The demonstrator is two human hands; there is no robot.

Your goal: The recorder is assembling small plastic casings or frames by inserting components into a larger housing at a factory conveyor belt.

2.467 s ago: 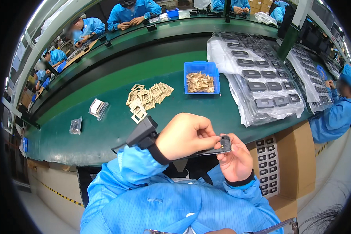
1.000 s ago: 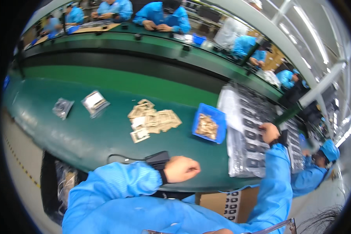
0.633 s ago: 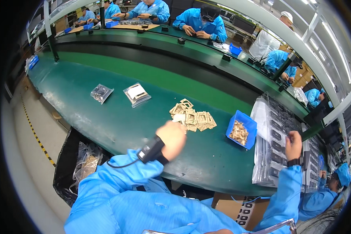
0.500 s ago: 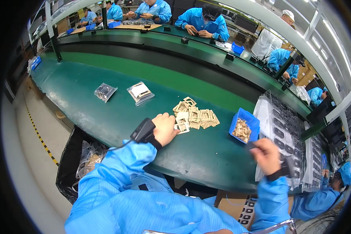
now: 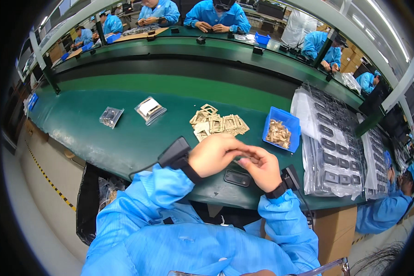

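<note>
Left side, below the near edge of the bench (image 5: 73,133): a black-lined bin (image 5: 88,202). On the bench above it, a small clear bag (image 5: 111,117) of dark parts; just right and slightly farther back, a second clear bag (image 5: 150,110) with a white piece showing. At mid-bench, a loose pile of tan frames (image 5: 223,124), overlapping one another.

The left hand (image 5: 214,154) is at the near side of this pile, its fingers bent and meeting those of the right hand. A dark case (image 5: 237,178) lies flat by the near edge, below the meeting fingers. The right hand (image 5: 264,170) is just beside the case, fingers likewise bent. Whether either set of fingers grips anything cannot be told; the hands cover the spot.

Right of the hands, a blue tray (image 5: 295,123) contains tan scraps (image 5: 278,133). Farther right, rows of dark cases (image 5: 330,159) lie on clear plastic; nearer, below the bench edge, a cardboard box (image 5: 338,232).
</note>
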